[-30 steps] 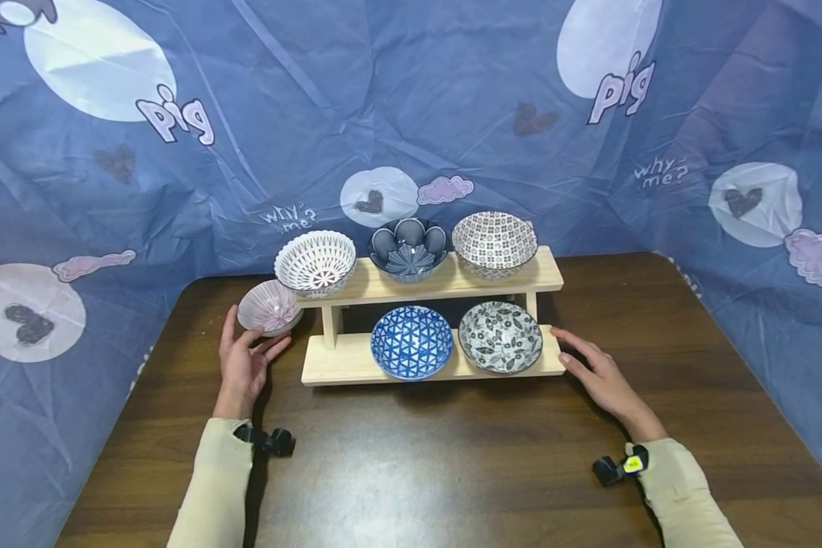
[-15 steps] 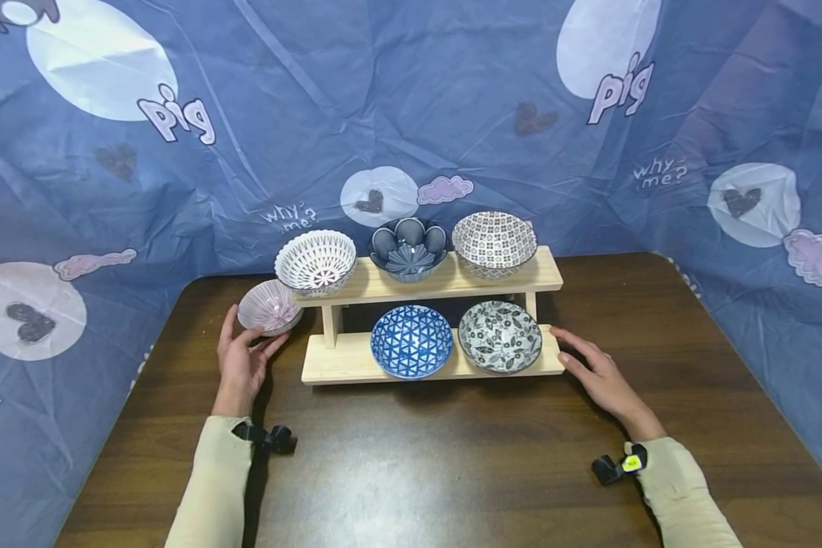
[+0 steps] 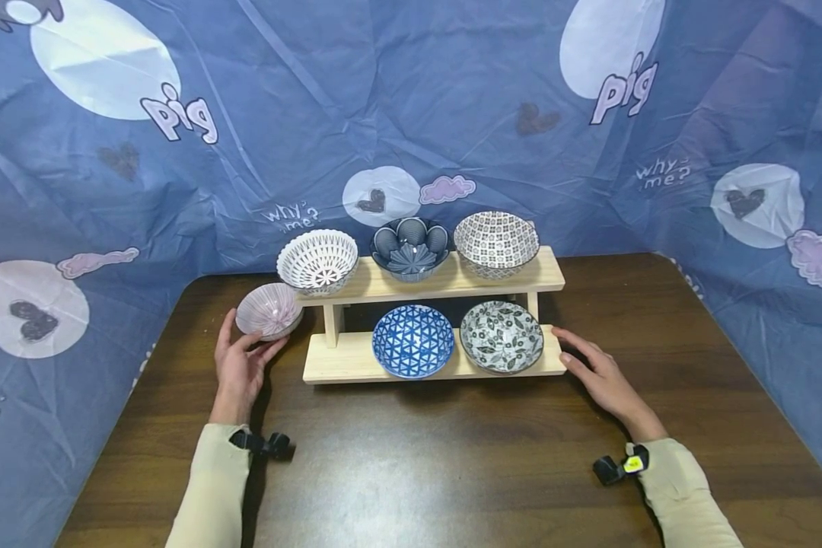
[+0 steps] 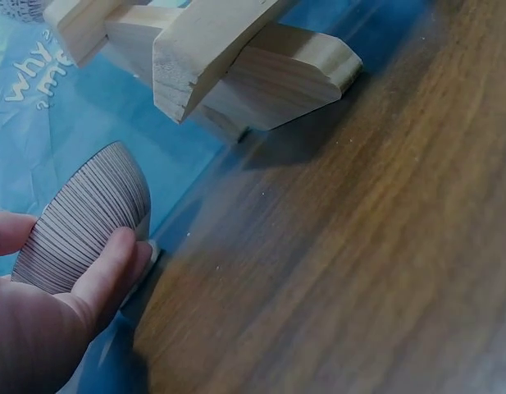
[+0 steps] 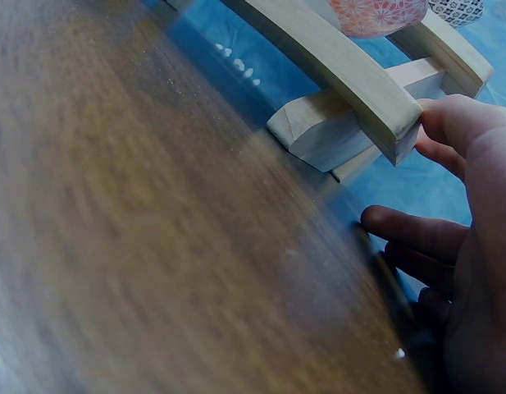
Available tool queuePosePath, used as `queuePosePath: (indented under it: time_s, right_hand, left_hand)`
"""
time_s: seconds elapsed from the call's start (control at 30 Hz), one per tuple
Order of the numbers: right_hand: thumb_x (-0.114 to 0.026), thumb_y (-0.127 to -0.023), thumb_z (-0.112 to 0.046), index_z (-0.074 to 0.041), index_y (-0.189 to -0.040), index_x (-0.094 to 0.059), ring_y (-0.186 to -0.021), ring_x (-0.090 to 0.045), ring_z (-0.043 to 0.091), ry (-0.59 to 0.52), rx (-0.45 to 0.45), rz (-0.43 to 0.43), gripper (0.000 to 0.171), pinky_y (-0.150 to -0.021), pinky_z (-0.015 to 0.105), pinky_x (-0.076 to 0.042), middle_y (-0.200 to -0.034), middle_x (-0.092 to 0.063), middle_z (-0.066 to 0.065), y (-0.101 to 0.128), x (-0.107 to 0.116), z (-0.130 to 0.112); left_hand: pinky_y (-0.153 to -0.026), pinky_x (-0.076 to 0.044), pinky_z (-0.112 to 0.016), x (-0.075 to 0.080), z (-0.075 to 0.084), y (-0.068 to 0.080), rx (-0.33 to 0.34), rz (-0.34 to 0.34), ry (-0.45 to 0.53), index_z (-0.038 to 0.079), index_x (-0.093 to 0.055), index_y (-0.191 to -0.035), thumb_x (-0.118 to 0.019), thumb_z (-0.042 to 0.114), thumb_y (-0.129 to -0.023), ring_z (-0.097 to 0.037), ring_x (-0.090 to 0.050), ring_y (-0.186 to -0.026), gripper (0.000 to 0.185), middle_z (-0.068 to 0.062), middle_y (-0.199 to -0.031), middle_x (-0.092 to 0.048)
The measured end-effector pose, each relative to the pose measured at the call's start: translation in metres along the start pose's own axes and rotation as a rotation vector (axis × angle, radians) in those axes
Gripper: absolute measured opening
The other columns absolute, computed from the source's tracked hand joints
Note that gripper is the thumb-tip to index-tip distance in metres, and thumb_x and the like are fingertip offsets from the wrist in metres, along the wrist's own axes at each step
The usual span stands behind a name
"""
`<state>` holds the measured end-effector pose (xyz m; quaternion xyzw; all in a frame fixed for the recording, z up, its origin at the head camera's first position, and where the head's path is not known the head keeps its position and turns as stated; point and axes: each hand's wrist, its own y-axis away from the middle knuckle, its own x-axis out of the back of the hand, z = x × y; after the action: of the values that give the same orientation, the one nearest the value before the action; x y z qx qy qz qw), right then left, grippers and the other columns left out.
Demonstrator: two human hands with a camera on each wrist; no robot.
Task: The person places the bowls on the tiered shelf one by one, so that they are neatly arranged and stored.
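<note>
6 bowls — left hand grips 1 (pink), right hand flat, holding nothing.

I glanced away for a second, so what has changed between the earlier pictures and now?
Very little. The left hand, gripping the small pink striped ceramic bowl, has raised it slightly and drawn it a touch leftward. The right hand still rests open against the end of the two-tier wooden shelf, and the five patterned bowls on it have not moved.
</note>
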<state>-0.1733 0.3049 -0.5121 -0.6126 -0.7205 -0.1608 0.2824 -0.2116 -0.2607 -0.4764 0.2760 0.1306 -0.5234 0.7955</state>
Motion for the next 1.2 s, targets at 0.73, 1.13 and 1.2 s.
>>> queuePosePath:
  time_s: [0.73,1.13,1.2]
  right_hand:
    - [-0.053,-0.105,-0.026,-0.016,-0.149,-0.047,-0.137,-0.037,-0.003,0.018,0.010,0.016,0.046,-0.114,0.052,-0.034,-0.153,-0.049,0.013,0.001,-0.001,0.000]
    - [-0.054,-0.104,-0.024,-0.016,-0.148,-0.049,-0.129,-0.031,-0.020,0.024,0.039,0.035,0.045,-0.107,0.012,-0.029,-0.152,-0.051,0.012,0.002,-0.002,0.002]
    - [-0.054,-0.104,-0.025,-0.016,-0.148,-0.049,-0.130,-0.031,-0.019,0.025,0.036,0.034,0.045,-0.108,0.015,-0.030,-0.152,-0.051,0.012,0.002,-0.002,0.002]
  left_hand:
    - [-0.077,-0.065,-0.037,0.011,0.023,0.032,0.002,-0.073,-0.001,0.033,-0.023,-0.158,-0.034,-0.012,-0.098,-0.020,-0.064,-0.103,0.075,-0.003,-0.158,-0.013]
    - [-0.076,-0.065,-0.041,0.016,0.032,0.055,-0.024,-0.170,0.044,0.028,-0.025,-0.155,-0.034,-0.013,-0.097,-0.024,-0.070,-0.096,0.072,-0.005,-0.140,-0.027]
    - [-0.076,-0.064,-0.042,0.016,0.033,0.059,-0.023,-0.184,0.044,0.028,-0.026,-0.154,-0.034,-0.013,-0.097,-0.024,-0.071,-0.095,0.071,-0.005,-0.139,-0.028]
